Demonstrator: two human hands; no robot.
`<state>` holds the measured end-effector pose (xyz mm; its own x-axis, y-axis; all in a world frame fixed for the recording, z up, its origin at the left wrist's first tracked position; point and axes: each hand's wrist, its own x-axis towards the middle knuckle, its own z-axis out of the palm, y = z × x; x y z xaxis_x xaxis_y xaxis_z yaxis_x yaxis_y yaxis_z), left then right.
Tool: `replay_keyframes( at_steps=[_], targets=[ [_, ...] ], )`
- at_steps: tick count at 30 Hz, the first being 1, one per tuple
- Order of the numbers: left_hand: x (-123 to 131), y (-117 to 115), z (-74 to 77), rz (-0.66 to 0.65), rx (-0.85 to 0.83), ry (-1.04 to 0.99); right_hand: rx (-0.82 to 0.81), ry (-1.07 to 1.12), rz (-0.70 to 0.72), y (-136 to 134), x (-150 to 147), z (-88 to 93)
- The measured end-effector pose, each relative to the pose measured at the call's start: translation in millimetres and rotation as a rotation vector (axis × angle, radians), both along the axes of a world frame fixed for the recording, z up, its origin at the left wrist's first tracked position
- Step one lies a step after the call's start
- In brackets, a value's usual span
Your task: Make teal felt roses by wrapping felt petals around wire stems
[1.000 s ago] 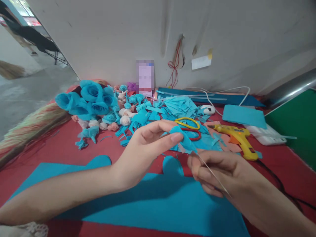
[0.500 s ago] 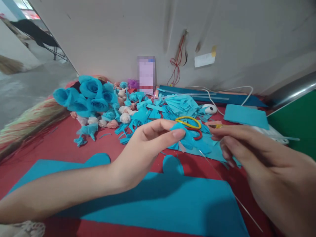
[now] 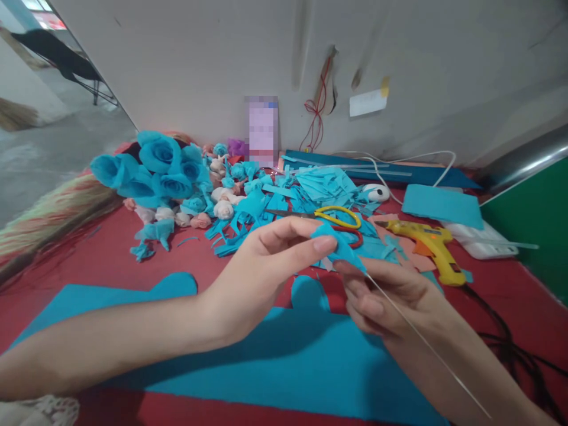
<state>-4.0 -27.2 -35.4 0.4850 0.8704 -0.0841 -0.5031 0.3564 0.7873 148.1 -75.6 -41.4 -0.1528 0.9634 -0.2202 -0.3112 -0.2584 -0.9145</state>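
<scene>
Well, far on the left a straw broom (image 3: pixel 44 210) lies by the edge of the red table (image 3: pixel 104 251). Next to it sit some big blue paper flowers (image 3: pixel 162 152), bunched up close. Little pink and white roses (image 3: pixel 223 209) are just to their right, with a messy heap of cut blue strips (image 3: pixel 326 184) past them. A big flat blue sheet (image 3: pixel 266 367) lies at the front, under both arms. Over it, the left hand (image 3: pixel 266 260) pinches a small piece of blue paper (image 3: pixel 344 248) between its thumb and fingers, up off the table in the middle. Right behind that piece are scissors with one yellow loop (image 3: pixel 339 217) and one red loop (image 3: pixel 355 238). The right hand (image 3: pixel 402 287) has its fingers curled by the paper's low tip, but I can't really tell if they are squeezing it. A thin pale stem (image 3: pixel 437 353) slants from that tip down to the right. Farther right lies a yellow glue gun (image 3: pixel 426 239), with a blue stack of paper (image 3: pixel 444 204) behind it and a dark cord (image 3: pixel 492 313) trailing down.
</scene>
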Motion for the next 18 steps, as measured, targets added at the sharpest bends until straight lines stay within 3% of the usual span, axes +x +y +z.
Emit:
replay_keyframes(
  at_steps=[18],
  targets=[
    [-1.9,-1.1,-1.4,-0.030,-0.044,0.103,0.006,0.098,0.069,-1.7,-3.0,5.4]
  ],
)
